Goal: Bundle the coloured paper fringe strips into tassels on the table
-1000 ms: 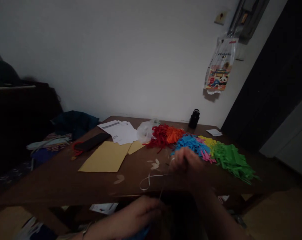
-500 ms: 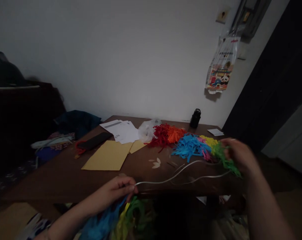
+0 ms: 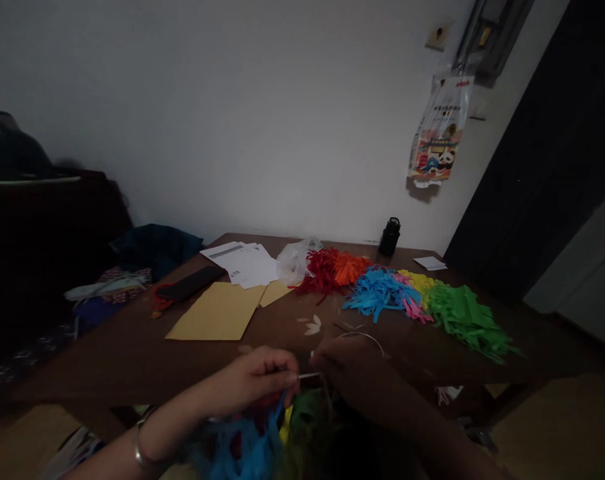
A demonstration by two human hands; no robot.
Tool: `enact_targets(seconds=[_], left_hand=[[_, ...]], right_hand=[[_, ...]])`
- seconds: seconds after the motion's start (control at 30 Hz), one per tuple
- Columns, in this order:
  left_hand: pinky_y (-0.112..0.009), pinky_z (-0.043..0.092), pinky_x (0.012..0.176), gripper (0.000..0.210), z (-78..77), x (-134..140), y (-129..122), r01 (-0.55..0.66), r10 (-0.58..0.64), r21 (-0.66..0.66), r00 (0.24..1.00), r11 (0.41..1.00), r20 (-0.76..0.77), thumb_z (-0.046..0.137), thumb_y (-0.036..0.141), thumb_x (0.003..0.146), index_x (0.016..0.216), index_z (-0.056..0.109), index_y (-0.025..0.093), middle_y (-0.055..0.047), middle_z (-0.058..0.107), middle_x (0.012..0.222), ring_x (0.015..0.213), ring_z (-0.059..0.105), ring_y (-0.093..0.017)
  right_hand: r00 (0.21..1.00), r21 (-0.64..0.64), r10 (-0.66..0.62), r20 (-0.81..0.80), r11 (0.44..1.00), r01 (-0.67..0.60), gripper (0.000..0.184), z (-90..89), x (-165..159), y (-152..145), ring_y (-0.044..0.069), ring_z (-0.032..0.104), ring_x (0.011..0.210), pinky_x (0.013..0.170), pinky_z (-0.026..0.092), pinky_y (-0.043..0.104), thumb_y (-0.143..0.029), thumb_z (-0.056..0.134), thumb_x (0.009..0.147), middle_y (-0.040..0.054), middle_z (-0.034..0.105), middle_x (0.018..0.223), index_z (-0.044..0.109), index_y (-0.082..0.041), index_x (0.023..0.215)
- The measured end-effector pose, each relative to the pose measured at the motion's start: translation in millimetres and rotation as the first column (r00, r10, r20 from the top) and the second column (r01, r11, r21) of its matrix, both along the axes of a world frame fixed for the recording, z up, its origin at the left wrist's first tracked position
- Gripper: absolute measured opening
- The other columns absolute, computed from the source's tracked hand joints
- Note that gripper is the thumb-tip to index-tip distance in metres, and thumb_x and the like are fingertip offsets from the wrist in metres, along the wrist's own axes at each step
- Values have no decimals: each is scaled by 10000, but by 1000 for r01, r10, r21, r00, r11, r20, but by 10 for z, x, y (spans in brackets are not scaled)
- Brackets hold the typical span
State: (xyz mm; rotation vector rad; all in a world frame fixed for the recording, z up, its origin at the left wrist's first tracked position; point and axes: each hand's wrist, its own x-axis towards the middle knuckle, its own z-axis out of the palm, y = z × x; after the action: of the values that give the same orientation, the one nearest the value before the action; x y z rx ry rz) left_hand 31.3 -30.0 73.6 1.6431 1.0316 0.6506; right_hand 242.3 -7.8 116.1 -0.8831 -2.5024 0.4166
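Cord (image 3: 309, 375) in the tight pinch of the left hand (image 3: 263, 375).

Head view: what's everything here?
Table: one, brown, by wall
Papers: several, white, back left
Flat sheets: two, tan, left
Long object: one, black, left
Plastic bag: one, clear, back
Fringed piles: six, red, orange, blue, pink, yellow, green, centre-right
Upright object: one, black, back right
Printed bag: one, multicoloured, on wall
Cloths: several, mixed, far left
Cord: at least one, white, front centre
Strips: many, blue, yellow, green, bottom centre
Left hand: one, pinching cord
Right hand: one, near cord
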Motion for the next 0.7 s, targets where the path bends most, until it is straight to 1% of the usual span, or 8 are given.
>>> enact_targets(seconds=[0.1, 0.17, 0.3, 0.37, 0.47, 0.57, 0.63, 0.7], left_hand=[[-173, 291, 433, 426, -120, -99, 18, 18, -18, -24, 1000, 1000, 5, 583, 566, 832, 683, 605, 168, 25, 595, 603, 472, 407, -78], [-172, 292, 421, 427, -206, -127, 29, 19, -19, -31, 1000, 999, 0, 580, 568, 834, 700, 616, 164, 22, 605, 616, 457, 402, -74], [-176, 353, 476, 423, -292, -114, 40, -75, 74, 36, 997, 997, 22, 559, 557, 855, 714, 610, 162, 32, 580, 603, 499, 444, -85], [-180, 390, 523, 425, -292, -104, 48, -76, 75, 75, 997, 994, 8, 549, 553, 865, 711, 611, 161, 32, 568, 608, 548, 485, -96], [-177, 396, 488, 417, -251, -116, 75, -67, 68, 45, 998, 997, -8, 547, 556, 866, 735, 611, 165, 33, 563, 630, 535, 493, -95], [-170, 361, 407, 398, -146, -181, 94, -174, 173, 0, 982, 985, 78, 592, 566, 830, 755, 593, 175, 49, 549, 616, 455, 457, -78], [-160, 320, 379, 379, -25, -258, 73, -288, 284, -1, 945, 958, 160, 630, 551, 806, 772, 594, 175, 65, 537, 591, 411, 415, -59], [-142, 314, 410, 349, 138, -357, 13, -390, 372, 27, 894, 920, 248, 674, 503, 781, 765, 606, 162, 78, 513, 552, 429, 408, -46]], right_hand=[[987, -8, -47, -155, 999, 46, 297, 111, 137, 101, 120, 545, 599, 551, 343, 227, -261, 458, 966, -26, 601, 650, 556, -196, 693], [974, -1, -25, -225, 1000, 25, 207, 162, 244, 196, 110, 537, 610, 568, 349, 211, -270, 505, 952, -32, 607, 677, 596, -193, 782], [975, -30, 222, 14, 975, -221, 151, 217, 443, 367, 96, 525, 575, 553, 347, 200, -150, 584, 876, -33, 623, 651, 648, -171, 741], [981, -8, 195, -6, 981, -195, 231, 293, 537, 396, 104, 544, 586, 556, 361, 203, -133, 540, 886, -20, 638, 648, 647, -173, 685], [973, 110, -42, -225, 992, 69, 212, 496, 670, 385, 130, 586, 646, 599, 395, 219, -216, 529, 912, -6, 666, 700, 661, -186, 749], [939, 227, -150, -311, 947, 226, 189, 684, 775, 389, 127, 563, 609, 590, 379, 228, -276, 563, 908, -17, 641, 666, 669, -187, 780], [934, 212, -149, -323, 951, 225, 214, 740, 818, 412, 120, 536, 586, 566, 365, 225, -311, 570, 911, -23, 616, 643, 668, -181, 772], [955, 134, -95, -282, 982, 137, 240, 739, 830, 433, 114, 519, 578, 549, 359, 217, -335, 575, 913, -27, 602, 636, 663, -178, 754]])
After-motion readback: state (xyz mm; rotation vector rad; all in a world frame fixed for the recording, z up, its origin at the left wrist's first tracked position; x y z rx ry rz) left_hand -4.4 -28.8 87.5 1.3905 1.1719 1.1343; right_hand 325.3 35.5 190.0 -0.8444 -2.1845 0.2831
